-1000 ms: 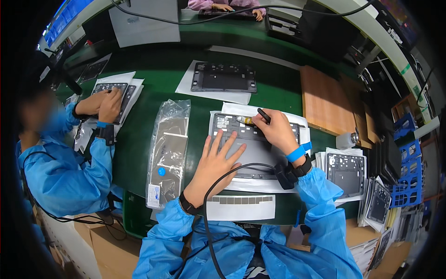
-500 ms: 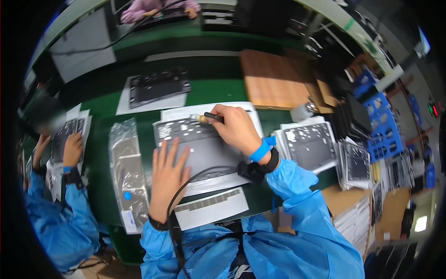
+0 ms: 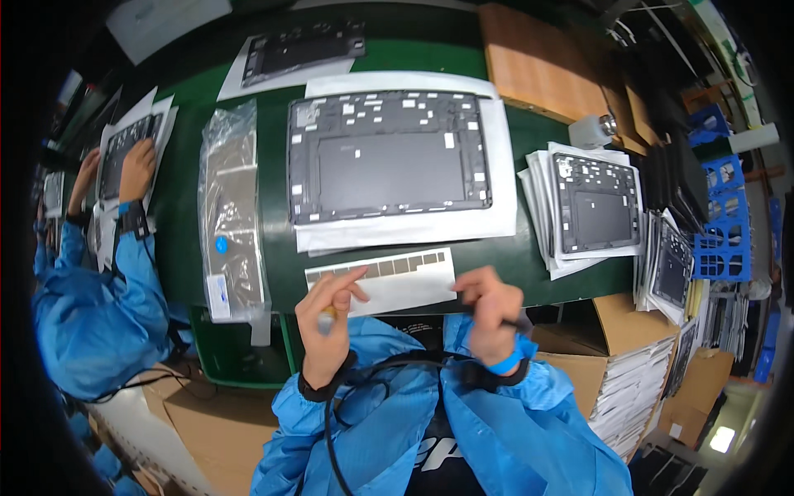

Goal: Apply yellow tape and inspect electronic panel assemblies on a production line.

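Note:
My left hand is curled by the near left corner of a white strip sheet, fingers pointing right. In it shows a small yellowish, pale cylindrical piece. At the sheet's right end my right hand is blurred, with its fingers bent together. A dark bit beside that hand is too smeared to name. Beyond the sheet lies a black tablet-like panel with many small white pads, resting on white sheets. Neither hand touches the panel. Brown-grey squares line the strip sheet's far edge.
At left lies a clear plastic bag of grey strips. More panels sit on a white stack at right, and another panel lies at the back. A bottle stands near a wooden board. A co-worker works at left.
Both hands have come back off the panel toward my body. The black-handled tool with a yellowish end was in my right hand; a yellowish piece now shows in my left. The view has tilted down.

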Demonstrator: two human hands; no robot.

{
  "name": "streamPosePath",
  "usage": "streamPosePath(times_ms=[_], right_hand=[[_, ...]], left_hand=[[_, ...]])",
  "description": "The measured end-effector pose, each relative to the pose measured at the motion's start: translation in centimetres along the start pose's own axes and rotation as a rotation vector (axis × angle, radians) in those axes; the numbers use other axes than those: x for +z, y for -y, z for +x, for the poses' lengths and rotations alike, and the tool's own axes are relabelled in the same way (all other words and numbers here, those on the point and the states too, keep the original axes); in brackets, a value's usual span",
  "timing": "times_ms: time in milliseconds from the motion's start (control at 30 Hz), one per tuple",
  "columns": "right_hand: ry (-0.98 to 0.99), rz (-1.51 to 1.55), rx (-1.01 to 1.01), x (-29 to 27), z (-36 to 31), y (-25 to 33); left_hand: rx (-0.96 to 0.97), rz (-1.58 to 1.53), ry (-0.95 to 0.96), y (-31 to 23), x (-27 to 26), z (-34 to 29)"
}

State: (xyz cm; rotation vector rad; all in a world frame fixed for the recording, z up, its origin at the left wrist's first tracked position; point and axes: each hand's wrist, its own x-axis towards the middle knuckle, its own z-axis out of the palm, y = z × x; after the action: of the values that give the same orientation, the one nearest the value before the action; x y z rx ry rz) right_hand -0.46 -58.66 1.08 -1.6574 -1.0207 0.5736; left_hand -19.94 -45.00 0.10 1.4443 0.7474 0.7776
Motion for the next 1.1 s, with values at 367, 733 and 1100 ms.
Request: streamPosePath(times_ms=[367, 733, 1100], right_hand=[[-0.041, 0.438, 0.469, 1.8, 1.4, -4.3], [-0.118, 0.415, 0.326, 2.2, 1.7, -5.0], [-0.159, 0.365, 0.374, 3.4, 1.8, -5.2]], left_hand=[[0.592, 1.215, 0.391, 4.7, 2.5, -0.5], [0.518, 1.105, 0.377, 5.2, 3.0, 0.2], [0.501, 1.084, 0.379, 5.4, 3.2, 0.3]])
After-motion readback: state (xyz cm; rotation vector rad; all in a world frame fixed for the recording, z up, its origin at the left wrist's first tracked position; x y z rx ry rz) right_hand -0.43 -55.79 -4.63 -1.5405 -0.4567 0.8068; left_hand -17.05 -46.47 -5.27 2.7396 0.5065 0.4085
